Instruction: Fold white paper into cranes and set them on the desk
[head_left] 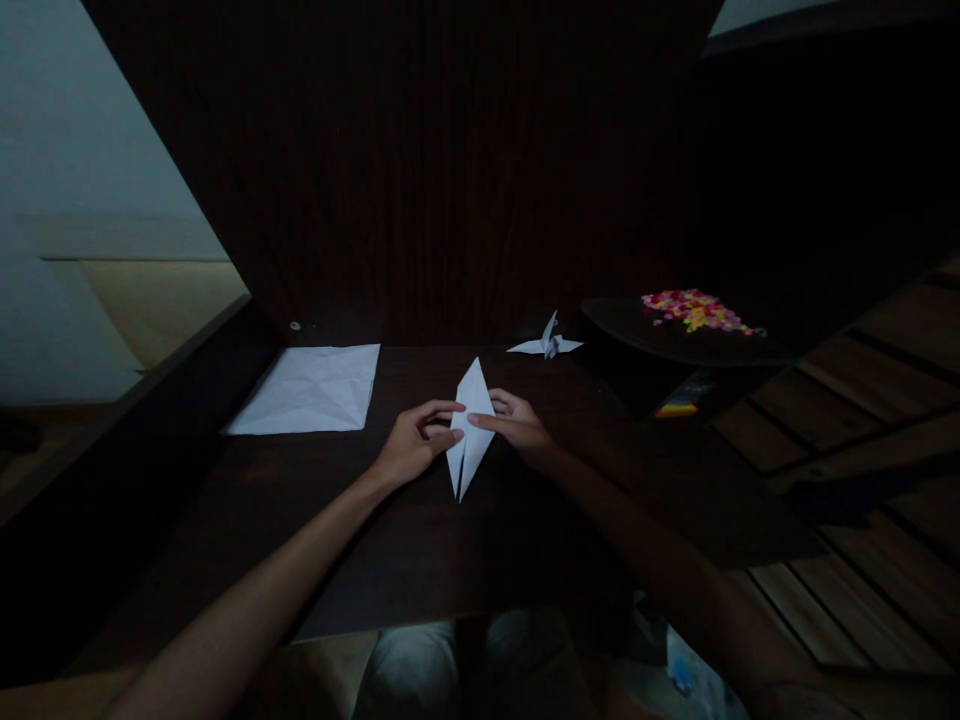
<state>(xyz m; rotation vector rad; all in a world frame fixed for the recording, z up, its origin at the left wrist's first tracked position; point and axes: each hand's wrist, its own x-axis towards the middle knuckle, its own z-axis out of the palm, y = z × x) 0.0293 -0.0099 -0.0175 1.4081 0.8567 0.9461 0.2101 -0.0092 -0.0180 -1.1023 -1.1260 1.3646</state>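
left hand (pixel 411 443): fingers gripping one folded-paper diamond (pixel 475 446)
right hand (pixel 520 428): fingers gripping likewise
origami crane (pixel 551 346): one, diamond's two o'clock
creased sheet (pixel 307 390): one, diamond's nine o'clock

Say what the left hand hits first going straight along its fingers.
The folded white paper, already at the left hand's fingertips. Just beyond, probably the right hand, though depth there is hard to judge.

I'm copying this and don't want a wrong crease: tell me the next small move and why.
Perhaps fold the right lower flap's outer edge toward the slit: the folded paper shows two separate lower points, and the left hand and right hand both touch it.
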